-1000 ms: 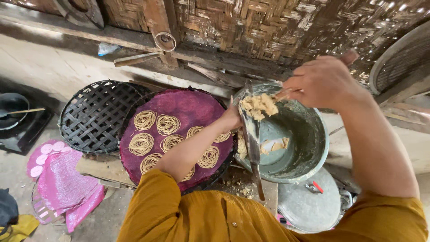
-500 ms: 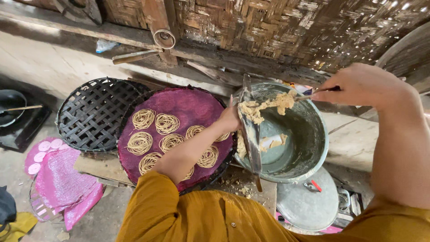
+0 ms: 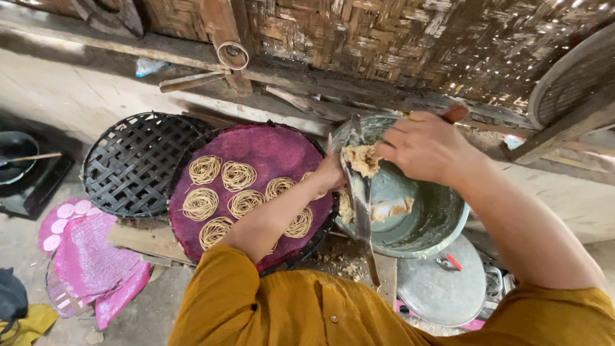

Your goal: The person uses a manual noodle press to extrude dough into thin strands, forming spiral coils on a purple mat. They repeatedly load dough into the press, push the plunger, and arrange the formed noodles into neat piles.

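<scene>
My right hand is clenched around a reddish handle above the grey metal basin, pressing beige dough onto a long metal blade. My left hand steadies that blade at the basin's left rim; I cannot tell how firmly it grasps. The basin's rim touches the round purple tray, which carries seven coiled noodle nests. One black woven basket lies left, overlapped by the tray. One metal lid rests below the basin.
</scene>
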Motion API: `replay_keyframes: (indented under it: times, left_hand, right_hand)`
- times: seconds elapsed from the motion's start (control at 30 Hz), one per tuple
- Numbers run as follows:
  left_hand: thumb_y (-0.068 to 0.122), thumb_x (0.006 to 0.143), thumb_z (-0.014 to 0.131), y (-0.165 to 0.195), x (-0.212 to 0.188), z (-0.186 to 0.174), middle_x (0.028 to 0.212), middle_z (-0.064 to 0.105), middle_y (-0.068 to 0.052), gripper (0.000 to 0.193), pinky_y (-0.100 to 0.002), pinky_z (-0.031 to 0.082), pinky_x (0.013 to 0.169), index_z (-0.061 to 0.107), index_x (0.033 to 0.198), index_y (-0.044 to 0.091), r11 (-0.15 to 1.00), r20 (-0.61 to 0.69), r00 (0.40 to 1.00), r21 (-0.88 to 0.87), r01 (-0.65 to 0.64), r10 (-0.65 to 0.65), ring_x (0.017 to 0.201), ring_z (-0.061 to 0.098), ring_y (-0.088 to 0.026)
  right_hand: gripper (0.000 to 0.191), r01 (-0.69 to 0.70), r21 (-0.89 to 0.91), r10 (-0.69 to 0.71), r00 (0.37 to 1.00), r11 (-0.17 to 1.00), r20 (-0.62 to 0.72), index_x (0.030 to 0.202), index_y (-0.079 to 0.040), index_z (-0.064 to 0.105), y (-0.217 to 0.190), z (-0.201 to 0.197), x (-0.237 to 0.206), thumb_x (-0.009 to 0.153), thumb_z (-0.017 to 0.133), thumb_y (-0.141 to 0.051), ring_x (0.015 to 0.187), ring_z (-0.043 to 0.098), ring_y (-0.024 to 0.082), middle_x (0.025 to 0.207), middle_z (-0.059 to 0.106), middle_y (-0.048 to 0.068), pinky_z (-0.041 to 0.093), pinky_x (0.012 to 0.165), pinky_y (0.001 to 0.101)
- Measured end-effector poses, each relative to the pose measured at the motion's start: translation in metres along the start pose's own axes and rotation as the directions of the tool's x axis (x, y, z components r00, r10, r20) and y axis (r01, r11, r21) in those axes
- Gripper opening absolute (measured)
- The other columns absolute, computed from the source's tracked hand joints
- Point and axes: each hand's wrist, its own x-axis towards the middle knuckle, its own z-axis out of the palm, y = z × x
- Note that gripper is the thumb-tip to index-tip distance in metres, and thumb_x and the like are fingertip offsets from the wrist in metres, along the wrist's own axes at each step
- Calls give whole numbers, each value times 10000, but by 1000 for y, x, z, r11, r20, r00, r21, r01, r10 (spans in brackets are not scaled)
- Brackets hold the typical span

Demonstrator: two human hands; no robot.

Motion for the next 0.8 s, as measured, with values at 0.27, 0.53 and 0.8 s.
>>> replay_keyframes:
  times: [0.27,0.53,0.8]
  left_hand:
    - [465,992,464,7,14,-19,1479,532,-169,670,-415,394,1144,451,1481,8,140,301,778,-886,442,-552,1319,521,-326]
    - [339,1138,339,-2,13,-8,1521,543,-114,477,-397,429,1149,473,1485,42,-397,296,885,-907,142,-358,1338,533,-282]
    - [273,885,707,5,-9,-23,1364,672,-157,567,-345,499,1046,572,1382,36,939,-84,953,-216,267,-290,1240,647,-264]
  right_hand:
    - [133,-233,-55,229,971,971,-73,968,-246,786,35,-48,-40,875,744,-331,882,715,206,852,721,-27,556,769,342]
    - [387,-665,358,729,681,656,-69,1205,-152,763,10,-20,-67,923,817,-411,714,702,179,898,750,59,547,640,340]
    - [306,-722,650,893,424,236,147,1161,-84,748,-99,66,-80,952,735,-309,685,652,174,791,722,112,527,664,335]
